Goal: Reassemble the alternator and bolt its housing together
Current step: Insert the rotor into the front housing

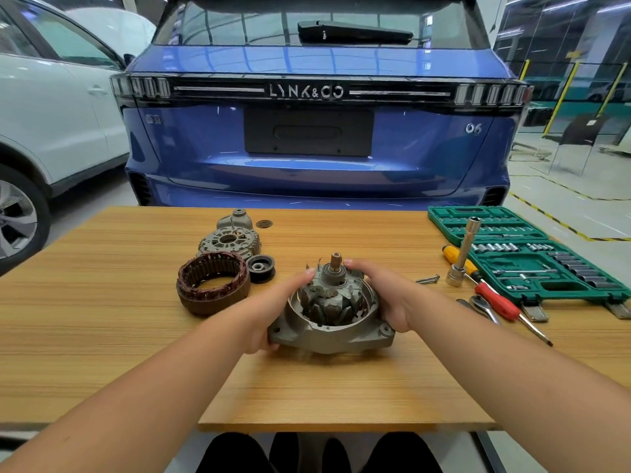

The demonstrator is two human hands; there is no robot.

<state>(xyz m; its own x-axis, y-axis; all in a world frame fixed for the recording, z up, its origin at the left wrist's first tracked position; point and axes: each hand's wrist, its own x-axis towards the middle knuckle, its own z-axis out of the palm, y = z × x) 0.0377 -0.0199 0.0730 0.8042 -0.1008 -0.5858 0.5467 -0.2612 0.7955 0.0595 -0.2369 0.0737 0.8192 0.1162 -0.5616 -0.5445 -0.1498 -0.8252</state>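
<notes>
- Our left hand [273, 308] curls round the left side of the housing half [327, 336], thumb under the edge, fingertips [309, 273] up at the rotor [333, 298].
- Our right hand [389, 298] wraps the right side, fingertips [350, 262] touching near the shaft [336, 259]. Both hands grip; neither is spread flat.
- The rotor sits inside the housing half, shaft pointing up, approx. centre of the table [136, 336], just in front of us.
- Done so far, we judge: rotor seated in one half. Can't tell if it's fully down.
- Still left: the copper winding ring [213, 285] lies loose to the left, well apart from the housing; the other housing half [230, 242] sits behind it, the pulley [261, 268] just beside both.
- No bolts in yet, as far as we see. One loose bolt [428, 278] lies to the right, near a socket w/ extension [462, 254].
- Further right: screwdrivers [491, 291], a ratchet [483, 307], and the open green socket case [532, 254].
- So roughly early-to-mid job: stacking and bolting remain.
</notes>
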